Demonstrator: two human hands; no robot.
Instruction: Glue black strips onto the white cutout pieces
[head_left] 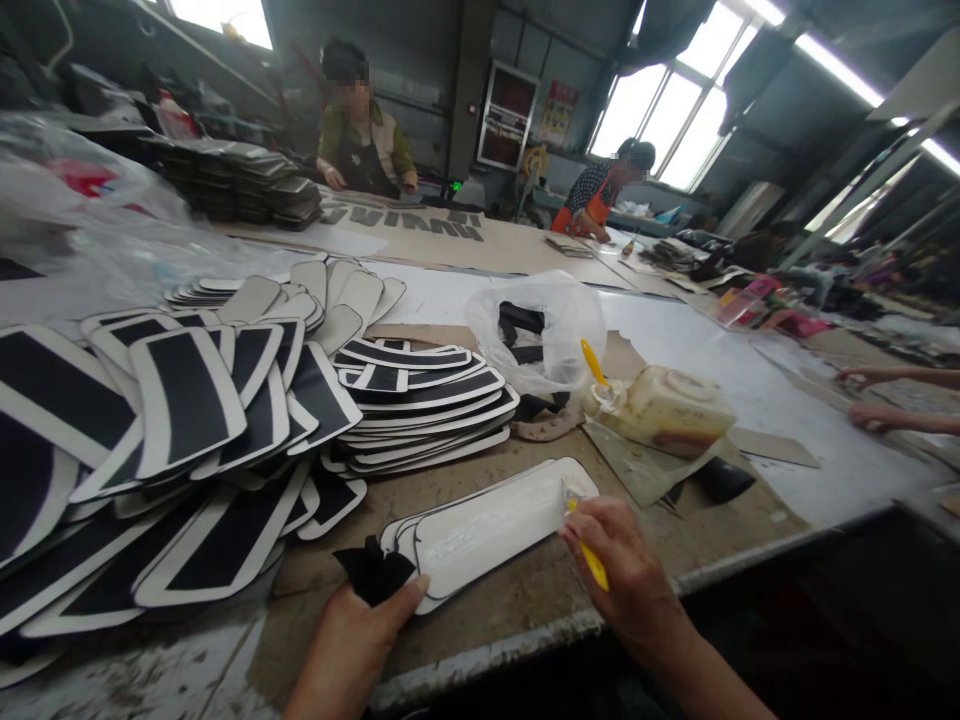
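My right hand (pixel 619 570) is closed around a glue brush with a yellow handle (pixel 594 565). Its bristles touch the far right end of a pale, round-cornered panel (pixel 491 535), whose surface looks wet and shiny. More panels of that shape lie beneath it, their edges showing at the left. My left hand (pixel 367 625) pinches a crumpled black strip of material (pixel 375 570), and its thumb rests at the panel's near left corner. The fingers under the strip are hidden. Beyond my right hand, a second yellow-handled brush (pixel 595 362) leans at a stained plastic container (pixel 664 405).
Loose piles of black-and-white panels (pixel 187 400) cover the left side, beside a neater stack (pixel 427 410). A clear plastic bag (pixel 540 320) holds black pieces. The table edge (pixel 525 645) runs close to me. Another person's hands (pixel 874 395) work at right; two people stand across the table.
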